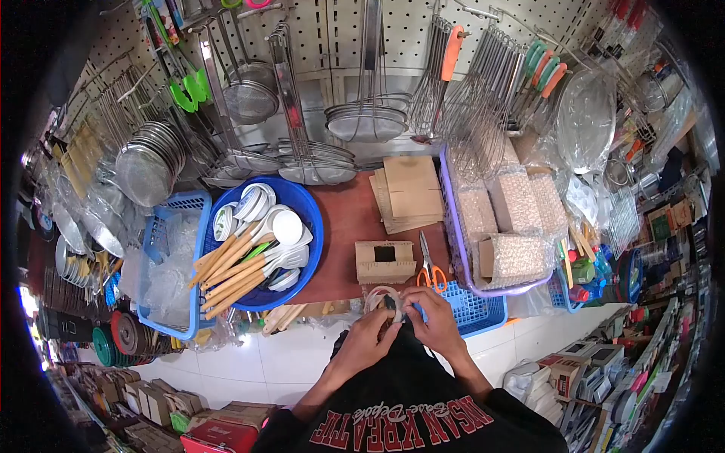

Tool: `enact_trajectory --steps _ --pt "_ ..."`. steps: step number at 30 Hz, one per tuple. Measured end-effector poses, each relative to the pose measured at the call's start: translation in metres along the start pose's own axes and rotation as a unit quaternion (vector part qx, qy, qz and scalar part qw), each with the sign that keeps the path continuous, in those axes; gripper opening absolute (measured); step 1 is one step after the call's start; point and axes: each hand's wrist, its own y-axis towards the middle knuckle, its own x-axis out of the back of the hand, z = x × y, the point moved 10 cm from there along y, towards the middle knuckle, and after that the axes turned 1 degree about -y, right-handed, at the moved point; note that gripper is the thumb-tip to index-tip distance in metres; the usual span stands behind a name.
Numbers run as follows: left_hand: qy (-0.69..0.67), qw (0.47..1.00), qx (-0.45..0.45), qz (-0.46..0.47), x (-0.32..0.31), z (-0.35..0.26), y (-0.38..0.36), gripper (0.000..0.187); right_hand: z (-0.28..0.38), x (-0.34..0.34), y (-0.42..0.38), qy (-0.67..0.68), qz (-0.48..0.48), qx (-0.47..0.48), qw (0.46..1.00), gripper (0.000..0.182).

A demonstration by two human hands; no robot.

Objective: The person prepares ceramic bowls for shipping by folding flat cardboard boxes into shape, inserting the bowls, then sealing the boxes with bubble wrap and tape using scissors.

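Observation:
In front of my body, my left hand (367, 334) is closed round what looks like a roll of tape (374, 295), a pale ring with a dark middle. The fingers of my right hand (436, 320) are pinched together at the roll's right edge, seemingly on the tape's end, which is too small to see clearly. Just beyond my hands lies a small brown cardboard box (365, 266) with a dark square opening. Scissors with orange handles (431, 278) lie to its right, close to my right hand.
A blue basin (317, 234) of wooden-handled white utensils stands left on the red-brown table (340, 211). Cardboard pieces (414, 185) lie at the back. A purple basket (461, 249) holds bubble-wrapped boxes. Blue baskets (476, 309) stand nearby; strainers (366, 124) and whisks hang behind.

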Motion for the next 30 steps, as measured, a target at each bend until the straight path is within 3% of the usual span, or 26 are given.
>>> enact_trajectory --steps 4,17,19,22,23,26,30 --pt "-0.024 0.999 0.042 0.010 0.003 0.011 -0.008 0.019 -0.014 -0.003 -0.008 0.096 -0.011 -0.069 0.993 0.017" --pt "-0.022 1.000 -0.012 0.004 0.020 0.012 -0.013 0.016 0.026 -0.012 0.001 -0.020 -0.029 0.031 0.999 0.008" --pt "0.012 0.998 -0.058 0.001 0.021 0.019 -0.014 0.016 0.029 -0.016 0.004 -0.032 -0.021 0.036 0.999 0.007" --pt "0.036 0.988 -0.150 -0.012 0.029 0.025 -0.018 0.012 -0.001 -0.025 0.002 0.096 -0.002 -0.089 0.991 0.010" --pt "0.038 0.982 -0.186 -0.018 0.032 0.025 -0.020 0.010 -0.004 -0.028 0.002 0.085 0.018 -0.112 0.990 0.011" --pt "0.064 0.990 -0.125 0.004 0.031 0.045 -0.019 0.020 -0.011 -0.036 0.002 0.053 0.056 -0.154 0.985 0.012" --pt "-0.140 0.989 0.049 0.019 0.021 0.065 -0.013 0.048 -0.024 -0.053 -0.005 0.049 0.050 -0.153 0.986 0.010"
